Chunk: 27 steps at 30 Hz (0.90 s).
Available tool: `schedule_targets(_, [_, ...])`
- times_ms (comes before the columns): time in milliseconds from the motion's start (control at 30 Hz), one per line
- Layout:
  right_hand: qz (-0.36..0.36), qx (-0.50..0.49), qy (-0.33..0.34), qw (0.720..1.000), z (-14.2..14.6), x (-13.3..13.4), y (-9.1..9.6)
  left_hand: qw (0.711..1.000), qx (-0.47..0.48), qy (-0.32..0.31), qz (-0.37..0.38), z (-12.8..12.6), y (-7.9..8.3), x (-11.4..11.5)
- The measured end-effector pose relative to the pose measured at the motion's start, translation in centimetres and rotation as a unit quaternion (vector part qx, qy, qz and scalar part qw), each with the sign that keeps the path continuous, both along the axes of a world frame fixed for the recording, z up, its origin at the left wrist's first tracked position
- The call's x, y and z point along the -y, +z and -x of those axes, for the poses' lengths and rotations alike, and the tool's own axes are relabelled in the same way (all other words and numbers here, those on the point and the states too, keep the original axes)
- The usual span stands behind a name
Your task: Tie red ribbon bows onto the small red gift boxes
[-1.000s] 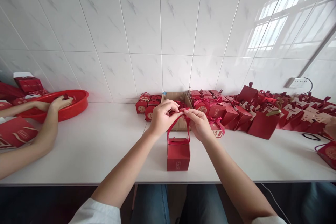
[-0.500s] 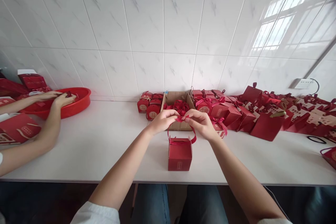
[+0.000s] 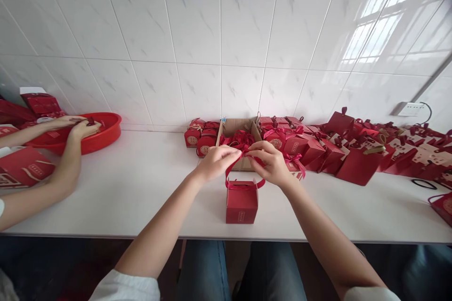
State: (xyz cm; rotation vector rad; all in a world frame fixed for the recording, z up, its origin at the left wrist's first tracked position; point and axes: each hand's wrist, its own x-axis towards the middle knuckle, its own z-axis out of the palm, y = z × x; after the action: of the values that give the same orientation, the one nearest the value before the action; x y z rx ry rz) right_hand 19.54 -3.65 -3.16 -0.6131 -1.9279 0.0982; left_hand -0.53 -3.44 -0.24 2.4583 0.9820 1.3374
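Note:
A small red gift box (image 3: 242, 201) stands upright near the front edge of the white table (image 3: 141, 188). A red ribbon (image 3: 233, 163) runs from its top up into both my hands. My left hand (image 3: 216, 162) pinches the ribbon from the left, fingers closed. My right hand (image 3: 269, 162) pinches it from the right, just above the box, the fingertips of both hands nearly touching.
An open cardboard box (image 3: 237, 128) with red ribbons sits behind my hands by the tiled wall. Several finished red gift boxes (image 3: 328, 150) spread along the back right. At the left, another person's hands (image 3: 79, 129) reach into a red tray (image 3: 102, 134).
My hands have come lower towards the gift box, and the ribbon loop above it has shortened. The other person's hands stay at the red tray.

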Motion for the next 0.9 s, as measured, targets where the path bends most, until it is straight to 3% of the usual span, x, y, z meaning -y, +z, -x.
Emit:
schedule_targets(67, [0.049, -0.095, 0.012, 0.994, 0.2, 0.2, -0.5, 0.997, -0.071, 0.013, -0.011, 0.1, 0.0, 0.8])
schedule_targets(133, [0.119, -0.201, 0.036, 0.972, 0.3, 0.4, -1.2, 0.992, -0.112, 0.049, -0.044, 0.4, -0.1, 1.5])
schedule_targets(267, [0.252, -0.363, 0.088, 0.893, -0.1, 0.7, -2.6, 0.977, -0.166, 0.105, -0.078, 1.6, -0.6, 2.6])
schedule_targets(367, [0.322, -0.414, 0.071, 0.848, -1.6, 1.3, -4.1, 0.971, -0.19, 0.122, -0.072, 3.4, -1.6, 3.1])
schedule_targets(467, [0.37, -0.448, 0.024, 0.813, -4.1, 2.3, -6.8, 0.968, -0.188, 0.161, -0.033, 6.1, -4.0, 3.8])
schedule_targets(567, [0.425, -0.481, -0.06, 0.765, -6.7, 3.8, -10.9, 0.961, -0.164, 0.214, 0.053, 8.8, -7.9, 4.7])
schedule_targets(633, [0.473, -0.46, -0.117, 0.742, -7.6, 4.7, -13.5, 0.955, -0.162, 0.212, 0.13, 9.9, -10.7, 5.3])
schedule_targets(700, [0.514, -0.426, -0.128, 0.733, -7.7, 5.5, -15.4, 0.948, -0.161, 0.194, 0.194, 10.2, -12.9, 5.8])
schedule_targets(767, [0.518, -0.384, -0.15, 0.749, -7.1, 5.9, -16.3, 0.944, -0.153, 0.185, 0.228, 9.9, -14.4, 6.1])
schedule_targets(900, [0.49, -0.333, -0.21, 0.778, -5.9, 5.9, -16.4, 0.945, -0.13, 0.186, 0.236, 9.2, -15.1, 6.4])
